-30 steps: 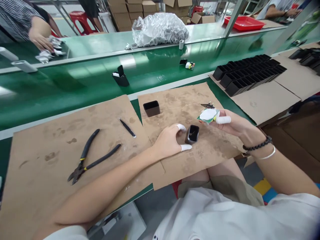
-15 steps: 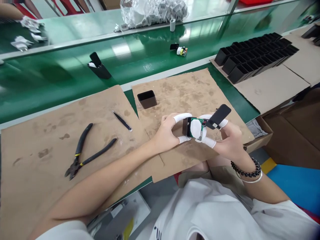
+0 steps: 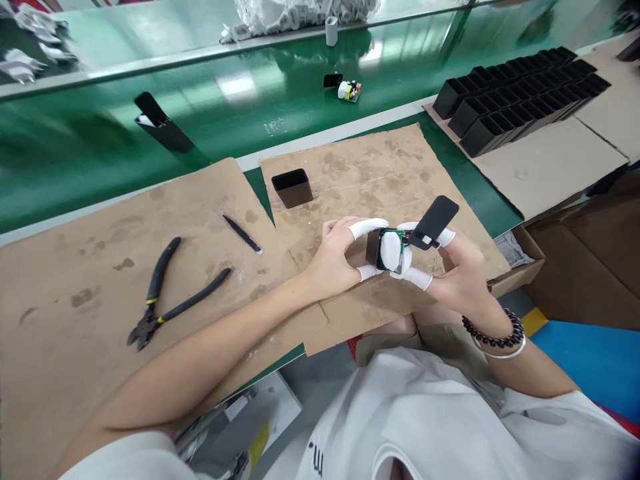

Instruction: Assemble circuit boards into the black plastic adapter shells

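Observation:
My left hand [image 3: 334, 259] pinches a small black housing [image 3: 373, 247] between thumb and forefinger, both in white finger cots. Pressed against the housing's open end is a green circuit board with a white round part [image 3: 391, 250], held by my right hand [image 3: 453, 270]. A flat black lid [image 3: 434, 221] hangs from the board by short wires and sticks up over my right fingers. Both hands meet just above the front of the right brown cardboard sheet [image 3: 380, 167].
An empty black housing [image 3: 292, 187] stands on the cardboard further back. Black tweezers [image 3: 242, 233] and cutting pliers [image 3: 173, 297] lie on the left cardboard. A block of several black housings [image 3: 520, 93] sits at the right. On the green conveyor [image 3: 240, 113] are another housing [image 3: 163, 130] and a loose board [image 3: 347, 89].
My left hand lifted the black housing off the cardboard; my right hand brought the board with its hanging lid to it. The two now stay pressed together. The view has tilted downward.

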Available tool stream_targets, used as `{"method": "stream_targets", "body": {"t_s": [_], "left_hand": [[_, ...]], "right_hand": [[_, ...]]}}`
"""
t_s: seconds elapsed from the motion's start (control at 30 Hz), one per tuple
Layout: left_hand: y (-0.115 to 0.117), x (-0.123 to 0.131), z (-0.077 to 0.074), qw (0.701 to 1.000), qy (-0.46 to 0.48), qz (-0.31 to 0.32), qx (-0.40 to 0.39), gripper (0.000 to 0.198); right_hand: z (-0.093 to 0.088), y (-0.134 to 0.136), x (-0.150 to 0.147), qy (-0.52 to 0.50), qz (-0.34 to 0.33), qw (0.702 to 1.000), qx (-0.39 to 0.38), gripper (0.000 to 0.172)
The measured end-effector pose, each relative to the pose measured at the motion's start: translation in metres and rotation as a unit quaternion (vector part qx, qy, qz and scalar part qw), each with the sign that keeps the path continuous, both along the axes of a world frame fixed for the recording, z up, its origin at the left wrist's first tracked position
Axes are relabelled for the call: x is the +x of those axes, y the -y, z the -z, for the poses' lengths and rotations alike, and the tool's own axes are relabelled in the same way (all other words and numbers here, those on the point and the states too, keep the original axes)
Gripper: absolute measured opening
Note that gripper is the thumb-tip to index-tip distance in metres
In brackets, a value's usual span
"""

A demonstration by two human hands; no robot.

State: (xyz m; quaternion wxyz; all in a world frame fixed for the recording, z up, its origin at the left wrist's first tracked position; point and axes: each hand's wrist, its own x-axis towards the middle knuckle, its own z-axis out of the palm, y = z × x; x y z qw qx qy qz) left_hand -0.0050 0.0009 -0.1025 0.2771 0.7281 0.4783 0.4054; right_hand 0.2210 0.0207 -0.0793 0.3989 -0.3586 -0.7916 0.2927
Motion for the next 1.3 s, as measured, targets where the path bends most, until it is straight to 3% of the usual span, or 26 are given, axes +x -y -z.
{"method": "stream_targets", "body": {"t_s": [0.7,0.87,1.3], "left_hand": [[-0.0002,-0.0024,0.0044,0.999,-0.027,-0.011,0.045,0.058],[0.0002,-0.0023,0.0045,0.997,-0.028,-0.012,0.066,0.056],[-0.0001,-0.0023,0.0050,0.998,-0.020,-0.008,0.052,0.058]], "right_hand": [[0.0000,0.0067,-0.0052,0.016,0.021,0.999,0.023,0.048],[-0.0017,0.0087,-0.0083,-0.003,0.021,0.999,0.039,0.037],[0.0012,0.0071,-0.0081,0.016,0.039,0.997,0.063,0.040]]}}
